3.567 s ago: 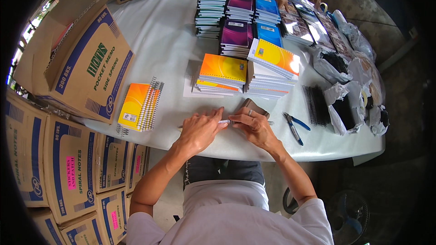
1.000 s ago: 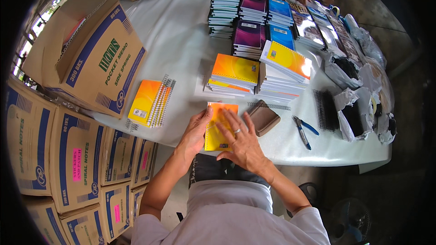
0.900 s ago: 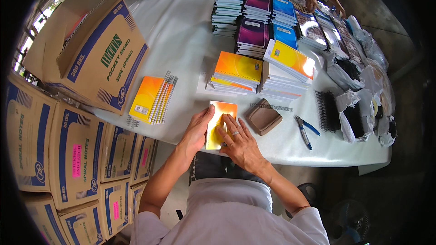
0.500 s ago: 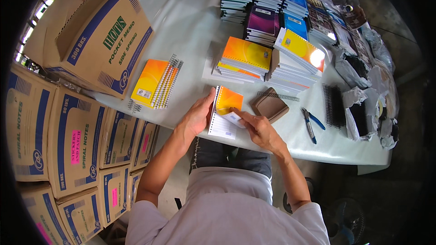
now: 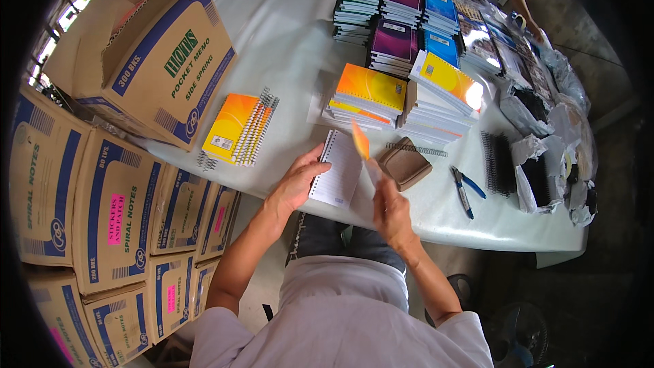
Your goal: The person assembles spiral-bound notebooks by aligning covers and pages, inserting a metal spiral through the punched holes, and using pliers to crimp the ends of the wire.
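Note:
My left hand (image 5: pixel 300 180) grips a small stack of lined white notebook pages (image 5: pixel 344 174) by its punched left edge, thumb on top. The stack lies near the table's front edge. In my right hand (image 5: pixel 393 218) is an orange and yellow notebook cover (image 5: pixel 362 142), lifted and turned nearly edge-on, blurred by motion. Right of the pages is a brown rounded block (image 5: pixel 407 167) with a loose wire spiral (image 5: pixel 426 150) at its far side. Farther right lie blue-handled pliers (image 5: pixel 466 191).
Yellow-orange notebooks with spirals (image 5: pixel 235 129) lie at left. Beyond my hands stand stacks of orange covers and pages (image 5: pixel 368 88), then purple notebooks (image 5: pixel 394 39). Black spirals (image 5: pixel 499 163) lie at right. Cardboard boxes (image 5: pixel 170 68) crowd the left. Another person's arm (image 5: pixel 521 0) reaches in at far right.
My right hand has lifted the orange cover off the pages and pulled it up, baring the lined sheet. My left thumb now presses on the pages. Another person's arms have appeared more clearly at the far side.

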A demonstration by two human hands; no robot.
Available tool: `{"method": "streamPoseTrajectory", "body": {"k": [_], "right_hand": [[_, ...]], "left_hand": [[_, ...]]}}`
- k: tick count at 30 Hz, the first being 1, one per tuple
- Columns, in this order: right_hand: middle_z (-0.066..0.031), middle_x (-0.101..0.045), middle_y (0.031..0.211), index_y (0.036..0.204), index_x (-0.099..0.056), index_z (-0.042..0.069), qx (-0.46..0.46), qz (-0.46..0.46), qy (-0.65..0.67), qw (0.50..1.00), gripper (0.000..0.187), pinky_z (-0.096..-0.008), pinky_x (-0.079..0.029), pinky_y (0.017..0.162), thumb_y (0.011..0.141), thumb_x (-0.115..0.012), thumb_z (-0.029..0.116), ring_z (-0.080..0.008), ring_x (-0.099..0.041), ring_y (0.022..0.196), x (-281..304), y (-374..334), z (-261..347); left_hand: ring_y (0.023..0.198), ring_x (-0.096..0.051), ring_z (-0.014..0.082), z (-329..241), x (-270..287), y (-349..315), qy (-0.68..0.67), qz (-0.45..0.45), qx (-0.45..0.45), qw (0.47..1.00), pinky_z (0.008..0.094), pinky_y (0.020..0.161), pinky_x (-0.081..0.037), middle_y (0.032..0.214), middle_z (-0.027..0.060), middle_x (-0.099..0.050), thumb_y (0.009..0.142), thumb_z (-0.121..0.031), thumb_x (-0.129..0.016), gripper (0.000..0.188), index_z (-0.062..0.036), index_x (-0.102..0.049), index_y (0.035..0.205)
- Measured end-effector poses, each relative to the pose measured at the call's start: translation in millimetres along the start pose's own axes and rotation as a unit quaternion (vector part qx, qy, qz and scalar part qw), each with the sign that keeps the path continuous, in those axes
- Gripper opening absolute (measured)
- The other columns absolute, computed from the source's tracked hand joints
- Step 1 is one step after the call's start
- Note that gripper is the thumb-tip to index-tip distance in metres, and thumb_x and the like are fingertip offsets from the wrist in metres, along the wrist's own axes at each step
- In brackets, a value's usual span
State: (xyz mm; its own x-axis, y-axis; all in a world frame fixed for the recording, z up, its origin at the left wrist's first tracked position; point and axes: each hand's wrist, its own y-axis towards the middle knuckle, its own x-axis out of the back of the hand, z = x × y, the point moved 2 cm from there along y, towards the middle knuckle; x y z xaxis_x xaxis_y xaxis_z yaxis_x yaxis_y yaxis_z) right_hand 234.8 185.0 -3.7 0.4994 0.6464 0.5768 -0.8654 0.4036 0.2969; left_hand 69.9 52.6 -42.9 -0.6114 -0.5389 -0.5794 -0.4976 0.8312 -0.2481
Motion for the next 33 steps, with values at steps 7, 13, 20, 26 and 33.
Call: {"method": "streamPoseTrajectory", "body": {"k": [7, 13, 20, 26, 33], "right_hand": [[-0.0229, -0.055, 0.134, 0.132, -0.05, -0.002, 0.203, 0.054, -0.185, 0.96, 0.061, -0.0482, -0.039, 0.108, 0.078, -0.077, 0.013, -0.0405, -0.052, 0.125, -31, -17, 1], [-0.0161, -0.064, 0.113, 0.113, -0.057, 0.0, 0.073, 0.007, 0.133, 0.988, 0.039, -0.04, -0.046, 0.095, 0.081, -0.077, 0.009, -0.0304, -0.061, 0.106, 30, 38, 2], [-0.0086, -0.056, 0.114, 0.112, -0.045, 0.002, -0.039, 0.104, 0.367, 0.924, 0.019, -0.0302, -0.046, 0.096, 0.098, -0.057, 0.002, -0.0148, -0.055, 0.107, -25, 9, -51], [-0.0102, -0.051, 0.119, 0.113, -0.038, 0.004, -0.044, 0.11, 0.35, 0.929, 0.023, -0.0282, -0.042, 0.098, 0.097, -0.052, -0.005, -0.0162, -0.051, 0.111, -25, 4, -54], [-0.0177, -0.057, 0.108, 0.111, -0.039, 0.0, 0.009, 0.071, 0.262, 0.962, 0.025, -0.0332, -0.043, 0.095, 0.092, -0.051, -0.01, -0.0286, -0.057, 0.104, -27, 10, -54]], "left_hand": [[0.128, -0.048, 0.0132, -5, -14, -2, 0.118, 0.051, -0.076, 0.989, 0.0308, 0.107, -0.041, 0.144, 0.0097, -0.048, 0.091, 0.004, -0.055, 0.064, 0.0034, -0.03, 0.151], [0.128, -0.056, 0.0275, -58, -82, -35, 0.634, 0.116, -0.044, 0.764, 0.0323, 0.1, -0.047, 0.143, 0.0135, -0.053, 0.086, 0.006, -0.057, 0.084, -0.0232, -0.021, 0.157], [0.135, -0.046, 0.034, -20, -33, -37, 0.427, -0.019, -0.197, 0.882, 0.0399, 0.108, -0.04, 0.155, 0.0144, -0.037, 0.083, 0.006, -0.065, 0.096, -0.0178, -0.01, 0.158], [0.149, -0.02, 0.0323, 4, -29, -37, 0.238, -0.044, -0.294, 0.925, 0.0454, 0.12, -0.015, 0.162, 0.0174, -0.018, 0.082, -0.006, -0.071, 0.106, -0.0184, 0.001, 0.159], [0.152, -0.013, 0.0293, 18, -25, -32, 0.25, -0.055, -0.283, 0.924, 0.0429, 0.121, -0.01, 0.164, 0.015, -0.016, 0.088, -0.01, -0.065, 0.098, -0.0156, 0.003, 0.159]]}}
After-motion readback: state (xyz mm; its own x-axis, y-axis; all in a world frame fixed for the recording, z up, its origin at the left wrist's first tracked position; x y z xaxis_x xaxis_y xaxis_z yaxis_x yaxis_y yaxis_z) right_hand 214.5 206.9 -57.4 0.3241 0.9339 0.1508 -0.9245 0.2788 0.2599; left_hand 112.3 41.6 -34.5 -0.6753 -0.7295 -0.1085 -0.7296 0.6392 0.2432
